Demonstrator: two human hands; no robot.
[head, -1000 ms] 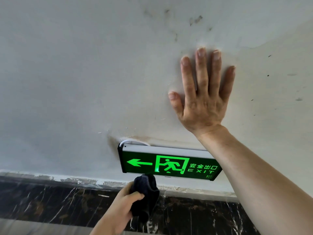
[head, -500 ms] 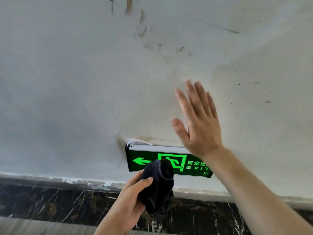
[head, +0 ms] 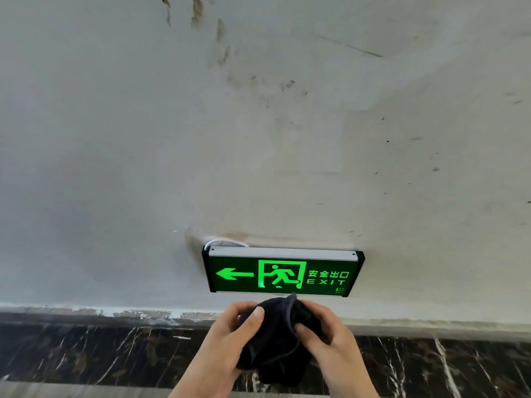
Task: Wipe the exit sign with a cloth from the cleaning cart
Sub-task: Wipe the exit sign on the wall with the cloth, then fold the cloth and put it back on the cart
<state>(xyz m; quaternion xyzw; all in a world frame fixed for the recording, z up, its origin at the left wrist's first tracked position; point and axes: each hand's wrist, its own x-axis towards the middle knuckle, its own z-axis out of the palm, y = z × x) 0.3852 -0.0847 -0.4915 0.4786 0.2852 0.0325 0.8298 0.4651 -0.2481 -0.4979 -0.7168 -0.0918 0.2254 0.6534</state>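
Note:
A lit green exit sign point(head: 283, 272) with a left arrow, a running figure and the word EXIT is fixed low on a stained white wall. Just below it, both hands hold a bunched dark cloth point(head: 277, 343). My left hand point(head: 227, 340) grips the cloth's left side with the thumb on top. My right hand point(head: 327, 337) grips its right side. The cloth's top corner reaches almost to the sign's lower edge; I cannot tell whether it touches. The whole face of the sign is uncovered.
The white wall point(head: 143, 139) carries scuffs and brown marks above the sign. A white cable point(head: 222, 242) loops out at the sign's top left corner. A dark marble skirting band point(head: 86, 354) runs along the wall's foot.
My right hand left the wall above the sign and came down onto the cloth. The cloth dropped from in front of the sign to just below it, now held by both hands.

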